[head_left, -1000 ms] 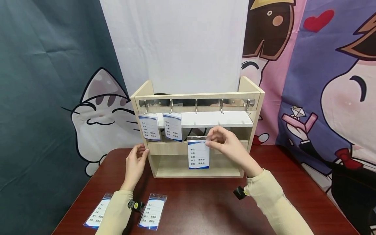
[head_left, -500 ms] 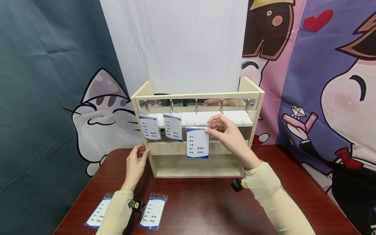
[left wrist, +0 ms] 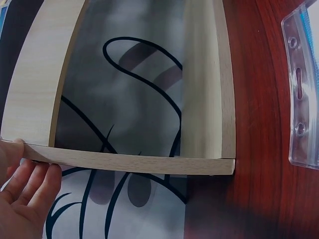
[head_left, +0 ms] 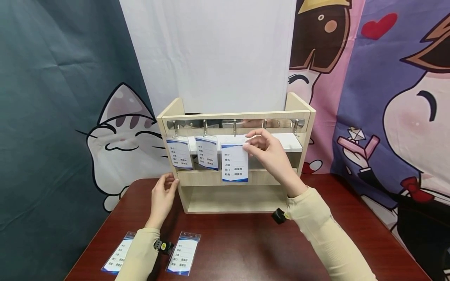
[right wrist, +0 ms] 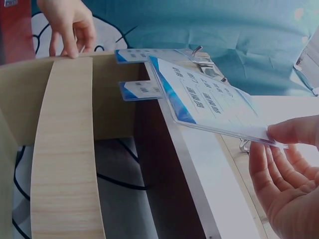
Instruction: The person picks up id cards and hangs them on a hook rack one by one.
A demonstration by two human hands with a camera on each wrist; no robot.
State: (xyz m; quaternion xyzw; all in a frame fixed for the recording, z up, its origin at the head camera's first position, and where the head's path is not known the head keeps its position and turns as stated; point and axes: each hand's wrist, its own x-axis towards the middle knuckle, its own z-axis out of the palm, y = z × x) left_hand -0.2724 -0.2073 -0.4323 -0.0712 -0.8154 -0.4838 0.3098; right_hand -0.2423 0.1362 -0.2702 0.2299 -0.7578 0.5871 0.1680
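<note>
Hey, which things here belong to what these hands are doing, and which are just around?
Part of the work:
Badge, pinched by the right hand
Wooden rack, held at its side by the left hand
Metal hooks
Two hanging badges
Probably the two loose badges on the table

Just around:
Cartoon backdrop
White cloth

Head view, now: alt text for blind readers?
The right hand pinches a badge near its upper right corner, close to the middle hook of a rack. The left hand holds the rack's left side. Two badges hang from the two leftmost hooks; two more badges lie on the table.
</note>
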